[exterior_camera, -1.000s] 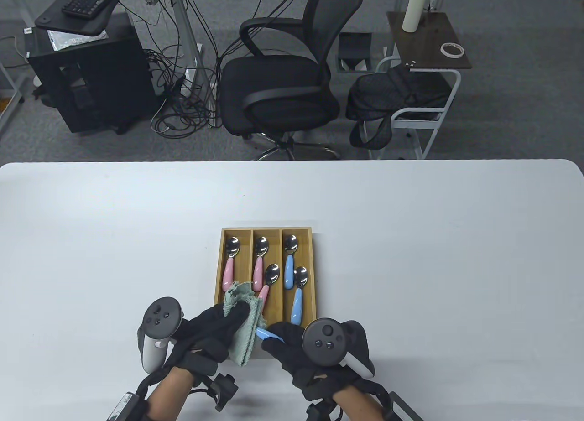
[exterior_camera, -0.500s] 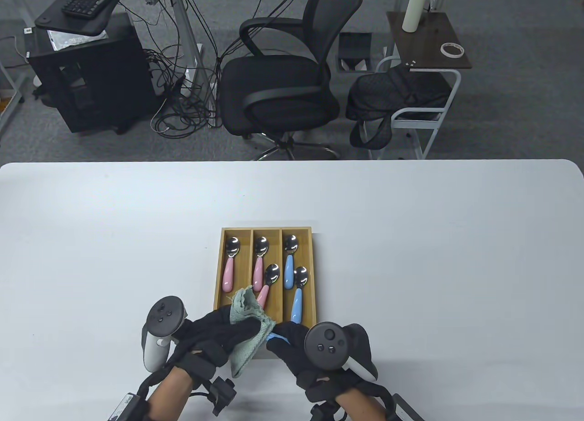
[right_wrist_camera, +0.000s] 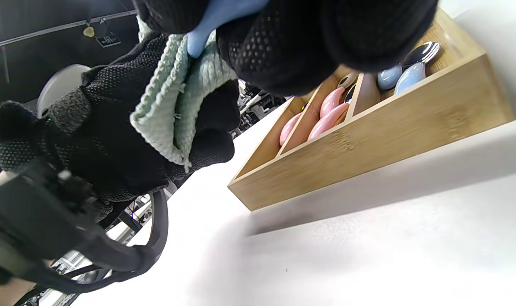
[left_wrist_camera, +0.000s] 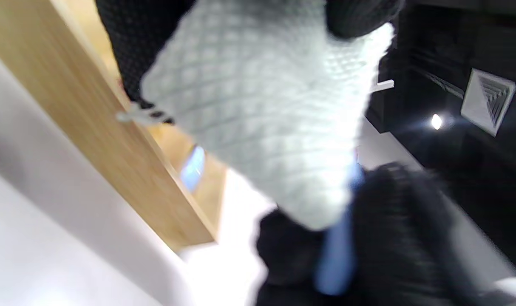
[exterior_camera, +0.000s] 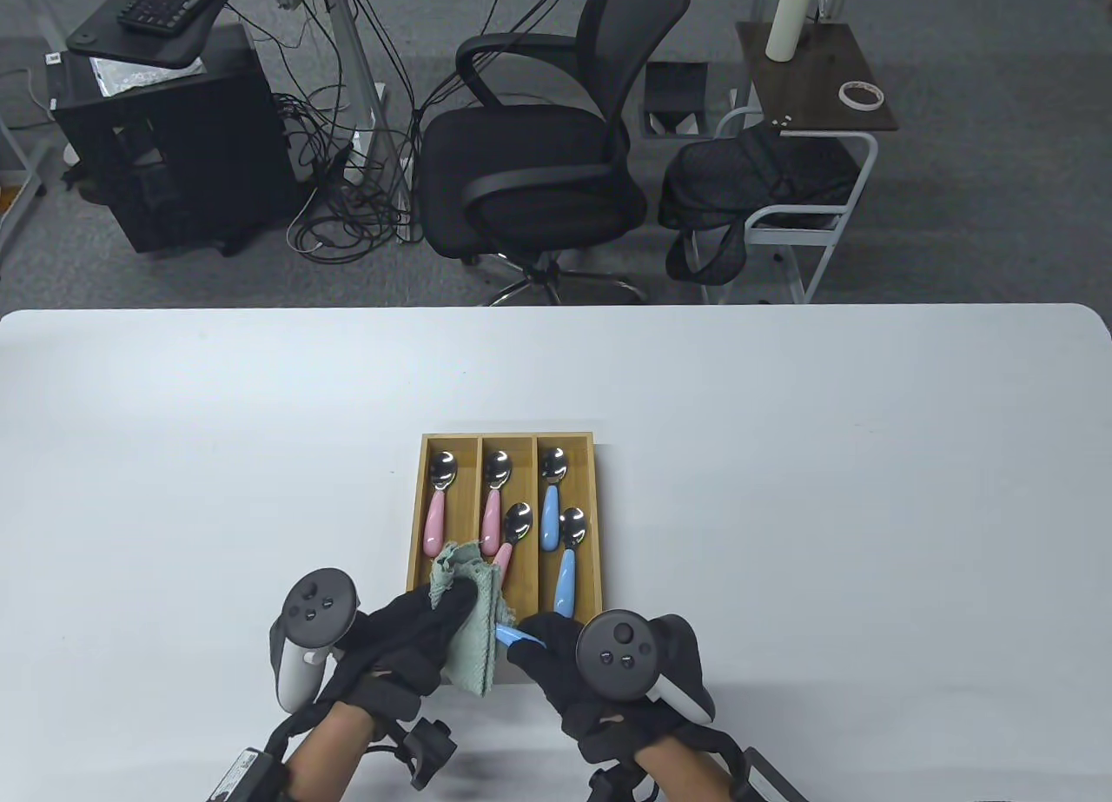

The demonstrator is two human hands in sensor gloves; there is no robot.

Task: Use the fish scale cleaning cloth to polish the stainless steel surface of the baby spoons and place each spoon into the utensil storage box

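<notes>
My left hand (exterior_camera: 408,632) grips a pale green fish scale cloth (exterior_camera: 473,615) wrapped over the bowl end of a blue-handled baby spoon (exterior_camera: 514,636). My right hand (exterior_camera: 556,654) holds that spoon by its blue handle (right_wrist_camera: 217,17). The spoon's steel bowl is hidden inside the cloth (right_wrist_camera: 173,102). Both hands hover over the near edge of the bamboo utensil box (exterior_camera: 415,524). In the box lie a pink spoon (exterior_camera: 437,507) in the left slot, two pink spoons (exterior_camera: 495,498) in the middle and two blue spoons (exterior_camera: 551,511) in the right slot.
The white table (exterior_camera: 825,489) extends widely to both sides and beyond the box. An office chair (exterior_camera: 530,159) and a small side table (exterior_camera: 817,81) stand on the floor past the far edge.
The left hand has rubbed the cloth along the spoon, first to the right and down, then back up and left. The right hand has stayed almost still.
</notes>
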